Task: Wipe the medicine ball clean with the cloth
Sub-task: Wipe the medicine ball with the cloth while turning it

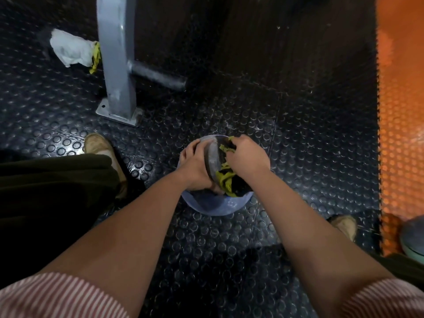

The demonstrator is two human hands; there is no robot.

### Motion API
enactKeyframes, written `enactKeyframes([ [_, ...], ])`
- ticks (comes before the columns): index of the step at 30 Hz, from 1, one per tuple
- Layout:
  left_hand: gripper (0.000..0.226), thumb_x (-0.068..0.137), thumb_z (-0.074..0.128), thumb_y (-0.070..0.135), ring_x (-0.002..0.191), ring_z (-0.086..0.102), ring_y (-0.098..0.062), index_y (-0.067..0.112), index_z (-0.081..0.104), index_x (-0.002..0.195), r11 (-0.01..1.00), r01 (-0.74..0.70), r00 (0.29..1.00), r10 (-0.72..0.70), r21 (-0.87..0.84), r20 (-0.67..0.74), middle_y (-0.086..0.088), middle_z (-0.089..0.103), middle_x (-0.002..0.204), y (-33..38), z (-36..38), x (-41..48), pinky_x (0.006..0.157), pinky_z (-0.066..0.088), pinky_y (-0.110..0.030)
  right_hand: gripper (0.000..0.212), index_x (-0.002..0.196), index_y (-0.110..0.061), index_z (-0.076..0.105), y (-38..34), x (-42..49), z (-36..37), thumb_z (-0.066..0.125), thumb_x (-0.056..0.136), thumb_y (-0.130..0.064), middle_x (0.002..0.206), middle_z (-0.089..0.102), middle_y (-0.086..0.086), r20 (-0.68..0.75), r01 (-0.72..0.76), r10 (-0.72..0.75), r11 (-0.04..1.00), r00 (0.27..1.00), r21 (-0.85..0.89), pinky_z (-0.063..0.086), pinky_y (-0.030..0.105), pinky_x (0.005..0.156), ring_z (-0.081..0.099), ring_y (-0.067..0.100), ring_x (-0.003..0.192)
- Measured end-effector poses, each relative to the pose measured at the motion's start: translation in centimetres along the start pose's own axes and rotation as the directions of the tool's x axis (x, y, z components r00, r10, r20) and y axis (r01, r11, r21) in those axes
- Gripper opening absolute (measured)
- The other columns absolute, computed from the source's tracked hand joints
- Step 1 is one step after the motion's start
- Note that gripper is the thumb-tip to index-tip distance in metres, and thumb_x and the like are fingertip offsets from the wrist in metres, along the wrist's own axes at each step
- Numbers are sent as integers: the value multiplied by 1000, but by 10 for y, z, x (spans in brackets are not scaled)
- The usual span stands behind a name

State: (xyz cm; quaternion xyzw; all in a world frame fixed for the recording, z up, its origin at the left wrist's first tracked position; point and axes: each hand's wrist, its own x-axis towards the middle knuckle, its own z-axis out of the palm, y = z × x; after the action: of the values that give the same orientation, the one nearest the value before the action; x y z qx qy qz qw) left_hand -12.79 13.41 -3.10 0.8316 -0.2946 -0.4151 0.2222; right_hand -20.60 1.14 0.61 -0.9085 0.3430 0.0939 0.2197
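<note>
Striped red-and-white sleeves (57, 297) fill the 2 bottom corners of the frame, and 2 bare forearms (128, 226) reach from them toward the lower centre. They meet at a blue-grey round medicine ball (213, 205), which sits on the floor between the person's feet.

The left hand (195, 167) cups the upper left of the medicine ball. Its fingers (192, 145) lie close together and curve over the top edge. The right hand (246, 157) grips a bunched yellow-green and dark cloth (226, 182) and holds it against the upper right of the ball. Its fingers are curled tight into the fabric, and a loose end of the cloth hangs down the near side. A dark grey band (212, 159) shows on the ball between the 2 hands.

Under the ball lies a black rubber floor with raised round studs (298, 138). A tan shoe (103, 145) stands left of the ball, below a dark trouser leg (57, 180). A second tan shoe (344, 226) is at the lower right.

At the upper left a grey metal post (117, 65) rises from a bolted base plate (110, 115), and a dark round bar (158, 76) juts from its right side. Just left of the post lies a crumpled white rag (71, 48) with a yellow strip (95, 57) at its end.

An orange studded mat (401, 111) runs down the right edge of the frame, joined to the black floor by a toothed seam. A round grey-green object (413, 235) is partly cut off at the lower right.
</note>
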Motion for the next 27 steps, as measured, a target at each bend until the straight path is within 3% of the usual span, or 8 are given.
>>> enactKeyframes([
  [5,125,66,85,43,146,-18,-27,36,-7,151,996,-42,999,44,81,-14,11,-17,158,-4,15,-6,118,8,-57,19,103,-6,61,1,-16,-5,47,92,-14,114,50,7,9,110,-110,982,994,-152,34,32,68,53,32,99],
  [9,123,71,83,34,146,-20,-25,38,-10,151,996,-44,999,43,80,20,13,-20,157,-5,15,-6,117,7,-60,28,114,-11,60,3,-44,4,45,91,-11,121,48,3,0,141,-145,963,989,-231,38,33,67,49,31,101],
  [11,119,75,80,26,145,-22,-25,41,-11,150,996,-43,998,38,84,52,16,-22,156,-4,12,-6,116,7,-63,29,116,-12,59,8,-61,13,44,92,-11,119,48,2,-24,152,-162,963,987,-224,41,35,66,49,29,99],
  [18,116,78,78,35,143,-29,-29,52,-15,145,976,-98,994,86,196,68,19,-32,151,0,21,-12,114,6,-66,32,119,-13,62,23,-92,19,47,90,-12,115,52,1,-4,145,-147,979,989,-145,47,37,75,53,28,100],
  [22,131,68,83,49,144,-26,-30,42,-22,147,964,-66,998,60,257,33,13,-29,155,-2,24,-12,114,7,-66,26,109,-6,64,16,-57,0,47,91,-15,109,51,6,-114,61,-73,993,991,-103,45,37,67,55,32,91],
  [24,137,62,83,56,145,-23,-30,37,-21,149,966,-65,998,60,249,28,10,-25,157,-1,22,-12,114,8,-66,24,106,-6,64,10,-36,-3,47,92,-16,110,50,7,-101,28,-37,996,994,-89,42,34,66,56,32,91],
  [27,133,64,85,48,145,-23,-29,38,-18,149,979,-49,999,48,196,11,11,-24,157,-2,20,-10,114,8,-66,27,112,-6,62,1,-27,5,45,94,-17,118,50,10,-44,49,-55,992,998,-116,39,33,71,55,34,97],
])
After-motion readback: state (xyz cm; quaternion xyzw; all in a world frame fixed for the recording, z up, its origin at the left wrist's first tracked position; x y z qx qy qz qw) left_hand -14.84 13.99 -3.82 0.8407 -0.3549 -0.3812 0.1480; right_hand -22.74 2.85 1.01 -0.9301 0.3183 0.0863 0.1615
